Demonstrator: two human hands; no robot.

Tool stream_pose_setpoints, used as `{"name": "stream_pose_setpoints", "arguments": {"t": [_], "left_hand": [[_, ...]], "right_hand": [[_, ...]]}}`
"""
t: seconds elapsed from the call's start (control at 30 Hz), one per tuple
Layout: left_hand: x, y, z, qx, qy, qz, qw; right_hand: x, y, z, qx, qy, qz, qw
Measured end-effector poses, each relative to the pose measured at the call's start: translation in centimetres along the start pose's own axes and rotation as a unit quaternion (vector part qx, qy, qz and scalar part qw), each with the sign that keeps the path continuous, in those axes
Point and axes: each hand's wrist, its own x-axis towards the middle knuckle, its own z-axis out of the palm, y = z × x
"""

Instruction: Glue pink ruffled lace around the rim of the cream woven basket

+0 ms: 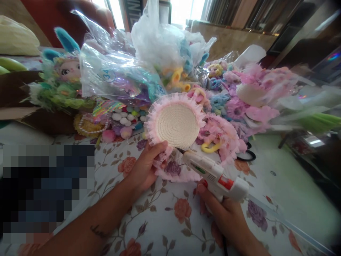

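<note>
My left hand point(151, 161) is closed on the lower left edge of a round woven disc point(177, 126) with pink ruffled lace trim point(151, 121) around most of its rim. A loose tail of the lace hangs below the hand and lies over the cloth. In my right hand point(215, 204) is a white hot glue gun point(207, 167) with a red trigger. Its dark nozzle points up and left, close to the disc's bottom edge; whether it touches cannot be made out. A clear glue stick point(282, 218) extends from the back of the gun.
A floral tablecloth point(149, 220) covers the table. Behind the disc are plastic bags point(114, 71), a doll point(68, 71), pompoms and beads. Pink ruffled pieces point(221, 133), a yellow ring point(210, 147) and a black ring point(246, 155) lie at the right.
</note>
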Motion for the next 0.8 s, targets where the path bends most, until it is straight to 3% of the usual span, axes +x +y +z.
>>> {"name": "stream_pose_setpoints", "arguments": {"t": [0.27, 0.8], "left_hand": [[-0.23, 0.18, 0.11, 0.008, -0.016, -0.002, 1.0], [0.0, -0.03, 0.09, 0.008, -0.012, 0.007, 1.0]], "right_hand": [[-0.06, 0.34, 0.0, -0.018, 0.033, 0.007, 0.999], [-0.33, -0.11, 0.25, -0.012, -0.004, 0.071, 0.997]]}}
